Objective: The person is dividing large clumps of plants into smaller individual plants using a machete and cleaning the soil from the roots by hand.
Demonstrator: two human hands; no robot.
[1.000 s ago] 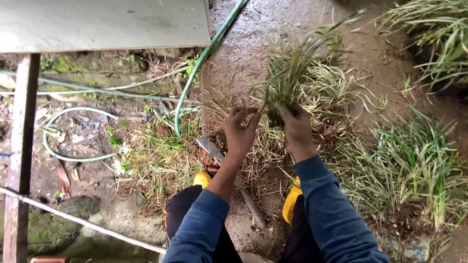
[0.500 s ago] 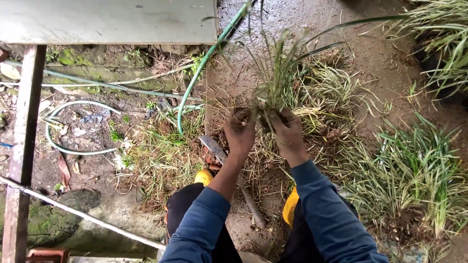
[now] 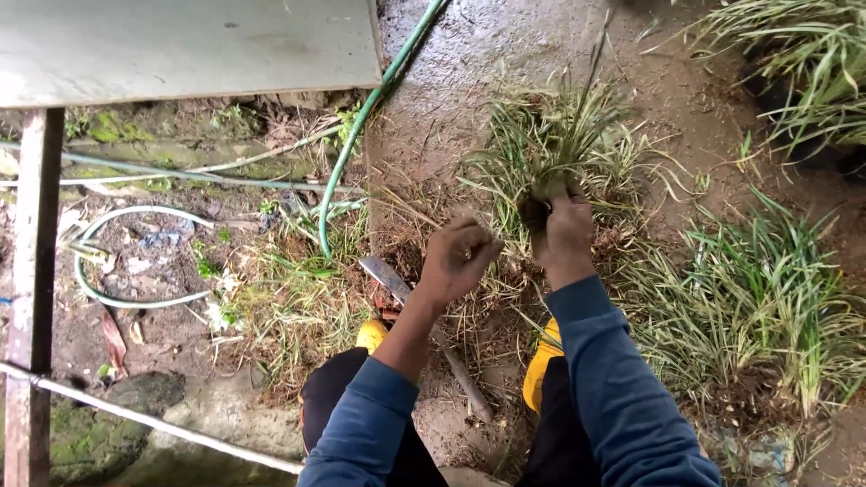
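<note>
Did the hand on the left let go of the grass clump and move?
Yes. The left hand has come off the clump and dropped toward the knife; the right hand keeps holding the clump.

No packages, labels, signs or screens show anywhere in the head view; nothing printed or wrapped lies on the ground among what is there.
</note>
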